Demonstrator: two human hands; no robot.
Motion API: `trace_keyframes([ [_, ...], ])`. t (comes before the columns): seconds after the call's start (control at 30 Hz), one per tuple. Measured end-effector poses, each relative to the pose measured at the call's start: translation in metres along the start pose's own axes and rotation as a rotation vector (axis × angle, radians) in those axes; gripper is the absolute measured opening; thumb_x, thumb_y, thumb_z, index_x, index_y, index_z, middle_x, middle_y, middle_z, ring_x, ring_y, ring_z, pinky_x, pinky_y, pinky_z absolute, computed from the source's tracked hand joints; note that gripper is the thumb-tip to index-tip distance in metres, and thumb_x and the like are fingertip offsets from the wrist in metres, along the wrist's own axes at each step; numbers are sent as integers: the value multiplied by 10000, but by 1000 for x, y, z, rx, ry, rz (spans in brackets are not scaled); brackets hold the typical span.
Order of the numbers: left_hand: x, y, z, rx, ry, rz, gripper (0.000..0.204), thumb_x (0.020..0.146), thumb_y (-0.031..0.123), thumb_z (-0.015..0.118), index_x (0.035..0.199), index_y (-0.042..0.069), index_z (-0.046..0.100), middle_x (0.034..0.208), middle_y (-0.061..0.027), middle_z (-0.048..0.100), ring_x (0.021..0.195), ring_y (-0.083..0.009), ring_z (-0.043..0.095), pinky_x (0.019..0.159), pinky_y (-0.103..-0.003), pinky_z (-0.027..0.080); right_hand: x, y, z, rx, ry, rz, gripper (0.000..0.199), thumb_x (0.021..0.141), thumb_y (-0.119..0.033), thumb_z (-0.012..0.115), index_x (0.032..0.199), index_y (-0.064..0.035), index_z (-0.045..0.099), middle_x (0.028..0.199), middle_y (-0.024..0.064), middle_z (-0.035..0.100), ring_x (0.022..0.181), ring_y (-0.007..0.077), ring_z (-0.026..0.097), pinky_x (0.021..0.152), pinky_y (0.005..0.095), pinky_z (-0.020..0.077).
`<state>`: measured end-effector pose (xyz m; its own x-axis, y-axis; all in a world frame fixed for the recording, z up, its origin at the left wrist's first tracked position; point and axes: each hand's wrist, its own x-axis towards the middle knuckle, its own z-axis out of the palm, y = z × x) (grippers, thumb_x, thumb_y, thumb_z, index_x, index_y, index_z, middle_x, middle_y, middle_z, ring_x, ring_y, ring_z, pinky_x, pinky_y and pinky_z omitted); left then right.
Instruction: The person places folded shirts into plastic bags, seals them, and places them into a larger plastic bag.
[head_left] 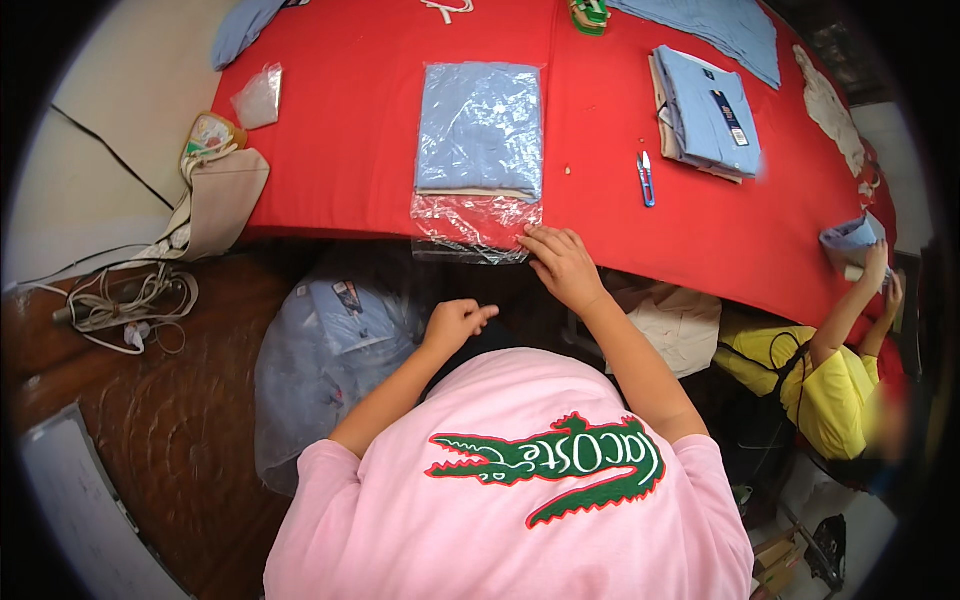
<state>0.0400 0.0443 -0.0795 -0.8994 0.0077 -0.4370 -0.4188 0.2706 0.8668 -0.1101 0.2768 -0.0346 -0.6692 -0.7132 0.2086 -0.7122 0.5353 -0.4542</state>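
A folded light blue garment (480, 125) lies inside a clear plastic bag (470, 222) at the table's front edge. The bag's loose flap hangs over that edge towards me. My right hand (566, 265) is at the flap's right corner, its bent fingers closed on the plastic. Lower and to the left, my left hand (458, 324) hangs in front of my body, apart from the bag. Its fingers are curled in, and nothing shows in them.
On the red-covered table (340, 150), blue-handled thread snips (646, 180) lie beside a stack of folded blue garments (708, 115). A plastic packet (260, 97) lies at left. Below stands a large clear bag of garments (320, 360). A co-worker in yellow (830, 390) handles blue cloth at right.
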Motion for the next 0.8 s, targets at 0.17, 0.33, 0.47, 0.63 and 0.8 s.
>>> trace_keyframes([
  [0.17, 20, 39, 31, -914, 149, -277, 270, 994, 289, 738, 990, 21, 714, 1012, -64, 731, 891, -143, 700, 767, -286, 533, -3, -6, 6, 1, 57, 23, 428, 868, -149, 756, 1273, -103, 628, 1384, 83, 627, 1313, 280, 562, 1122, 469, 402],
  [0.33, 41, 35, 21, -317, 188, 98, 214, 925, 139, 770, 1085, 22, 691, 1023, -91, 713, 920, -200, 715, 860, -314, 537, 8, -6, 7, -31, 105, 6, 306, 863, -142, 764, 1149, -96, 667, 1216, 88, 655, 1170, 301, 612, 1050, 466, 445],
  [0.47, 22, 33, -17, 421, 637, 360, 553, 760, 84, 846, 1242, 69, 575, 1240, -154, 613, 1182, -336, 604, 1045, -451, 440, 23, -17, -15, 8, 223, -66, 161, 874, -122, 761, 1014, -80, 693, 1162, 91, 676, 1107, 313, 636, 1000, 459, 469],
  [0.63, 33, 64, -66, 498, 972, 414, 787, 661, 135, 925, 1344, 66, 540, 1517, -186, 470, 1391, -383, 455, 1134, -504, 365, 40, -29, -41, 193, 264, -27, 120, 868, -72, 759, 973, -68, 701, 1157, 107, 701, 1112, 327, 646, 981, 447, 486],
  [0.8, 75, 69, -127, -10, 400, 469, 260, 794, 24, 854, 931, 36, 633, 1220, -90, 718, 1079, -199, 697, 1013, -398, 518, 65, -22, -30, 672, 363, 310, 26, 969, -44, 692, 980, -22, 700, 1057, 91, 757, 1034, 225, 703, 945, 359, 526],
])
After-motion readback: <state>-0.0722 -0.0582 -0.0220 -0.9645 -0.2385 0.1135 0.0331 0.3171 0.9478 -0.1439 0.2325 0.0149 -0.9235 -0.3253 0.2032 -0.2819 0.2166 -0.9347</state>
